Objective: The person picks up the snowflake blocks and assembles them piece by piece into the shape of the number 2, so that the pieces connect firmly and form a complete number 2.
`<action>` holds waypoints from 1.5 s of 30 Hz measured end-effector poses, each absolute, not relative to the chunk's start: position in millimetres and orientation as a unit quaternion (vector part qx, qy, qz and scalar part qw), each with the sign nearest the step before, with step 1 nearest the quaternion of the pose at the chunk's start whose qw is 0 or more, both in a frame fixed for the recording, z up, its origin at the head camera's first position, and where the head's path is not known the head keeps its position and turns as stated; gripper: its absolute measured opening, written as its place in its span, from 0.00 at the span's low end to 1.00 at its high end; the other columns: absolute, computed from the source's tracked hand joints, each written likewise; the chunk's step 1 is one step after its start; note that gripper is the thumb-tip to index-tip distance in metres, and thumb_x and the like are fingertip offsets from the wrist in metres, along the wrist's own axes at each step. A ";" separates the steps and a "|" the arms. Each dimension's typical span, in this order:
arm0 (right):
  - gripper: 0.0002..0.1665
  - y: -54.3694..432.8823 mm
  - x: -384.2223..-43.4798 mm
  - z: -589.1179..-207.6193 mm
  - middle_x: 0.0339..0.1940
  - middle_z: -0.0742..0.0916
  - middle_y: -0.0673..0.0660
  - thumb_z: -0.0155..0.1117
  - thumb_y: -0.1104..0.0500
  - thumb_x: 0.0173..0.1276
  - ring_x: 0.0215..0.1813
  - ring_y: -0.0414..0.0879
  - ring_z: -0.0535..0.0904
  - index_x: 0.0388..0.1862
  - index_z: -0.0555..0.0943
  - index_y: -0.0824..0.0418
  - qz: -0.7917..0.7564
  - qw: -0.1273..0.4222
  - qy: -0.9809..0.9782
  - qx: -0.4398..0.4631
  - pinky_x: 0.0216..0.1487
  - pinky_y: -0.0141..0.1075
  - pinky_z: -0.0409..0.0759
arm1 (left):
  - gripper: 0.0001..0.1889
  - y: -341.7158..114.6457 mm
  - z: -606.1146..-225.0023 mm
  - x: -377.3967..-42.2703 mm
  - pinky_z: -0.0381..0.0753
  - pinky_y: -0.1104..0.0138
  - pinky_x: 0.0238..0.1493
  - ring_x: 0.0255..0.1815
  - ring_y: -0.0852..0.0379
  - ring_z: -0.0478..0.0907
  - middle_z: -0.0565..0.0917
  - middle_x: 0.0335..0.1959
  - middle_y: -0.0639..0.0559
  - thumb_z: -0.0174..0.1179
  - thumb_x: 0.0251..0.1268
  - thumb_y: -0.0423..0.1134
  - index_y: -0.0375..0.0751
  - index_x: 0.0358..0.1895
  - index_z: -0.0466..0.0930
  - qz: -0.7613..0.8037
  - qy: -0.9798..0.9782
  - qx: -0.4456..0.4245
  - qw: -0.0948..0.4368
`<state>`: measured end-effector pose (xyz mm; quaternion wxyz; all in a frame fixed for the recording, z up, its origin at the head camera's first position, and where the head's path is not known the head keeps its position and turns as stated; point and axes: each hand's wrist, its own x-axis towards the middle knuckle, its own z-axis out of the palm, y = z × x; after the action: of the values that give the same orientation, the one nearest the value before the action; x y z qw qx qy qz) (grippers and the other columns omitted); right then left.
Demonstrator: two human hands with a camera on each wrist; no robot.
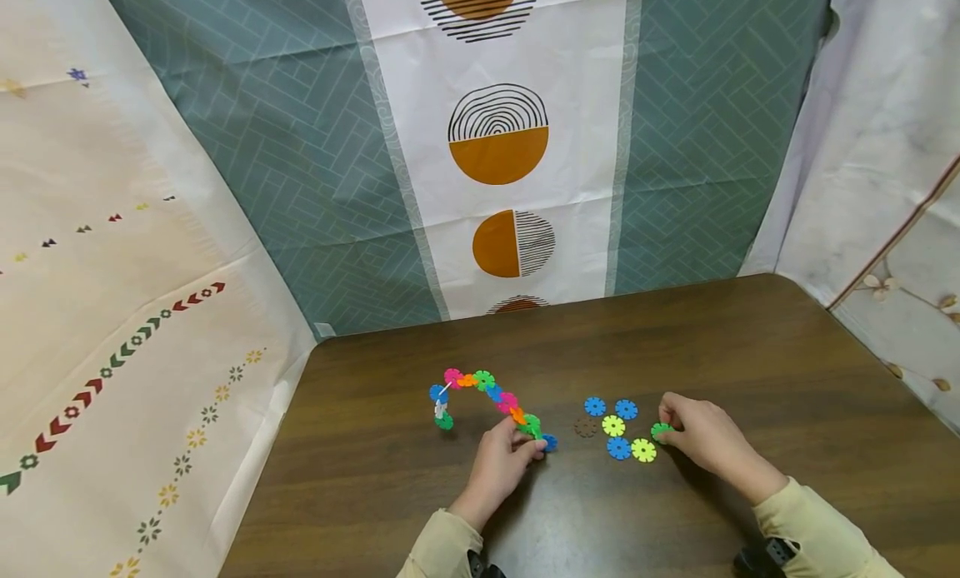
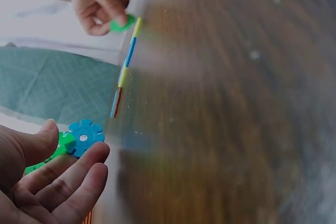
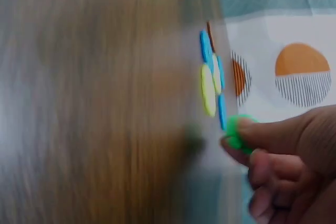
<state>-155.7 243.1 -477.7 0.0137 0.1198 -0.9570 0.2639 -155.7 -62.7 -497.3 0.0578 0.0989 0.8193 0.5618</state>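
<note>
A curved chain of notched plastic discs (image 1: 508, 402), in pink, orange, green, blue and white, stands on the brown table. My left hand (image 1: 495, 461) pinches the chain's near right end by a green disc, with a blue disc (image 2: 86, 137) projecting past the fingertips. On the right, my right hand (image 1: 701, 432) holds a single green disc (image 1: 661, 430) between thumb and index finger; the right wrist view shows this green disc (image 3: 237, 132) close up. Between the hands lie loose discs: several blue ones (image 1: 626, 409), two yellow ones (image 1: 643, 450) and a brown one (image 1: 586, 427).
The wooden table (image 1: 360, 478) reaches back to a green and white patterned cloth (image 1: 330, 186). Pale printed cloths hang on the left (image 1: 112, 295) and on the right (image 1: 892, 253).
</note>
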 end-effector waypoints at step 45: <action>0.15 125.7 -162.5 -482.4 0.19 0.85 0.53 0.60 0.52 0.72 0.18 0.46 0.81 0.31 0.83 0.61 0.513 -0.073 -0.846 0.125 0.21 0.36 0.76 | 0.11 -45.6 -495.9 -147.6 0.79 0.72 0.32 0.33 0.66 0.82 0.88 0.33 0.53 0.68 0.59 0.33 0.39 0.44 0.80 0.522 0.845 0.108 -0.046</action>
<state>-162.5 125.7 -482.4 -0.0727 0.1253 -0.8463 0.5126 -147.6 -45.6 -495.9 -0.0461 0.1082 0.8446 0.5224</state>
